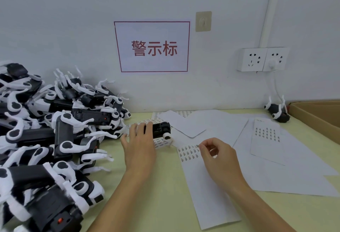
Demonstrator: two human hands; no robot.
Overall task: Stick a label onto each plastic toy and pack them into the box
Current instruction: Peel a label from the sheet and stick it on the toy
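Far to the left of the left hand (139, 144), a heap of black-and-white plastic toys (49, 130) covers that end of the pale green surface (147, 191), piled against the wall. The left hand lies flat, its fingers straight and spread, its fingertips resting on the near end of a single toy (160, 130) that lies on the surface just beyond it; the toy's white wheel-like end points toward the right hand. Whether the fingers curl round the toy cannot be told. Between the two hands lies a label sheet (189, 153) with rows of small dark printed labels at its far end. The right hand (217, 155) hovers over that sheet's far right corner, thumb and forefinger pinched together on a label (197, 146) at the edge of the printed rows, the other fingers loosely curled. Beyond and to the right of this hand, several white backing sheets (217, 123) overlap, and a second label sheet (266, 136) lies on them. Further right, one more toy (277, 112) rests near the wall, just beside the open cardboard box (320, 116) at the surface's right edge.
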